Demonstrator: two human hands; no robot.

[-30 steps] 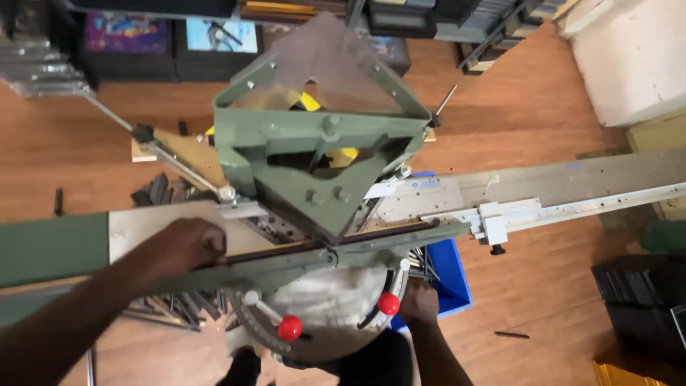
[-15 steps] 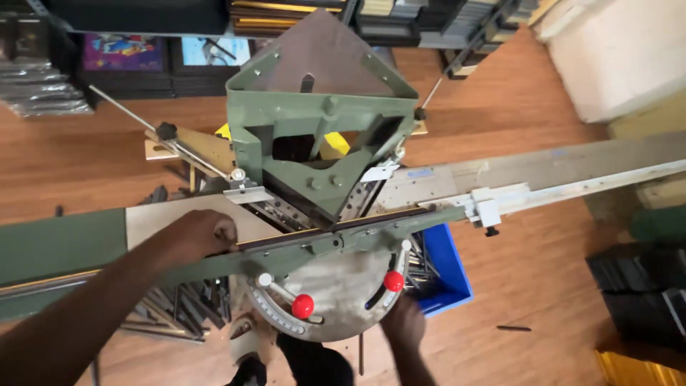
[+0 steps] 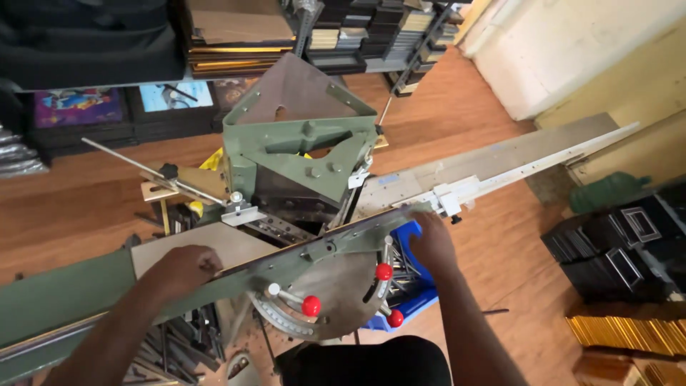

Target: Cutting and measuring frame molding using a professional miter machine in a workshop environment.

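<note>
— Machine first: what's he at?
— Green mitre cutter (image 3: 300,154), big angled head, long pale measuring arm (image 3: 500,168) running off beyond his right hand (image 3: 431,243).
— And that hand?
— Fingers curled down onto the fence rail (image 3: 343,239), near the white stop block (image 3: 449,200).
— Left hand (image 3: 184,266)?
— Pressed flat on the rail's other end, fingers together.
— Smaller bits?
— Red knobs (image 3: 311,306) on the dial just below the rail, between both hands.
</note>
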